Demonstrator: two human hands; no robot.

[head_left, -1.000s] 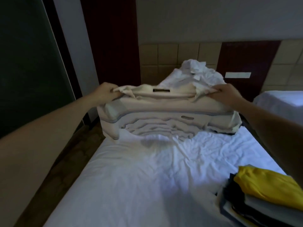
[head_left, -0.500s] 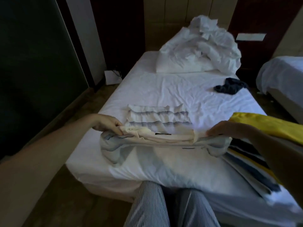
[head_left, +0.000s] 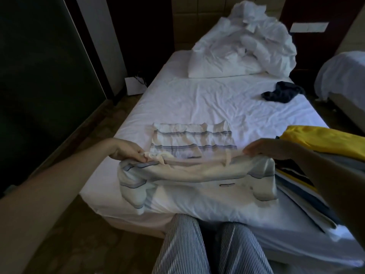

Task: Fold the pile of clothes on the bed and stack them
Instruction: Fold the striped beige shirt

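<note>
A cream shirt with thin dark stripes (head_left: 193, 143) lies spread on the white bed (head_left: 207, 103), its lower half flat and its upper part lifted toward me. My left hand (head_left: 126, 150) pinches the shirt's left shoulder. My right hand (head_left: 270, 149) grips the right shoulder. Both sleeves hang down over the bed's near edge. A stack of folded clothes (head_left: 308, 175) with a yellow garment (head_left: 324, 141) on top sits at the right. One dark crumpled garment (head_left: 282, 93) lies farther up the bed on the right.
A pillow and a bunched white duvet (head_left: 246, 48) fill the head of the bed. A second bed (head_left: 343, 76) stands at the far right. My striped trouser legs (head_left: 209, 248) are at the bed's foot. A dark wall panel lines the left side.
The shirt was held up in the air one second ago; both hands have brought it down onto the bed and toward me, so its lower half lies flat. My view has tilted down.
</note>
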